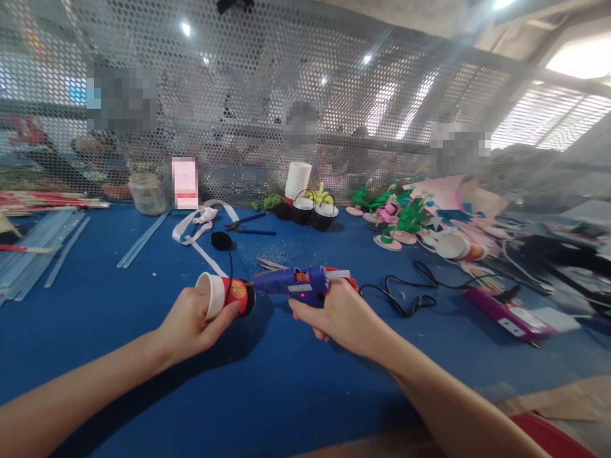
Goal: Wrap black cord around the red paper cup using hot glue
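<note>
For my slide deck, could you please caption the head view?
The left hand holds a cup sideways while the right hand points a glue gun at it over a blue table.

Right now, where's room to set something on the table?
Bare tabletop shows between the left forearm and right forearm, nearer than the glue gun, and between the left forearm and the translucent glue sticks. It's crowded at right, with green ornaments and a purple power strip, and around stacked paper cups.
</note>
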The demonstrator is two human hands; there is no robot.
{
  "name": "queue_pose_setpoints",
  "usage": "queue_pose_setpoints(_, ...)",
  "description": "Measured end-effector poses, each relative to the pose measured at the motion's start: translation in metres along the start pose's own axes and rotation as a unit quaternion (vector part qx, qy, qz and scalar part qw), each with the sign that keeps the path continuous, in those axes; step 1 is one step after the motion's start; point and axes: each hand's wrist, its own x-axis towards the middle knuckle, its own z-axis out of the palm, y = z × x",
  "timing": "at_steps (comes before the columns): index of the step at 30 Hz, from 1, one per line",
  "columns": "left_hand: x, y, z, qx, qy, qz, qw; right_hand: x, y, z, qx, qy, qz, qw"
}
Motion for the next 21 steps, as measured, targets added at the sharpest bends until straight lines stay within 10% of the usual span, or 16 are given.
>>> queue_pose_setpoints(12,0.0009,0.0,-0.0003,-0.036,-0.005,0.013,0.999,0.0002,0.0001,-0.0008,-0.015,-0.001,0.007,1.0)
queue_pose_setpoints(21,0.0007,-0.003,0.0026,-0.216,-0.03,-0.275,0.937,-0.0043,0.0065,0.0022,-0.027,-0.009,0.001,1.0)
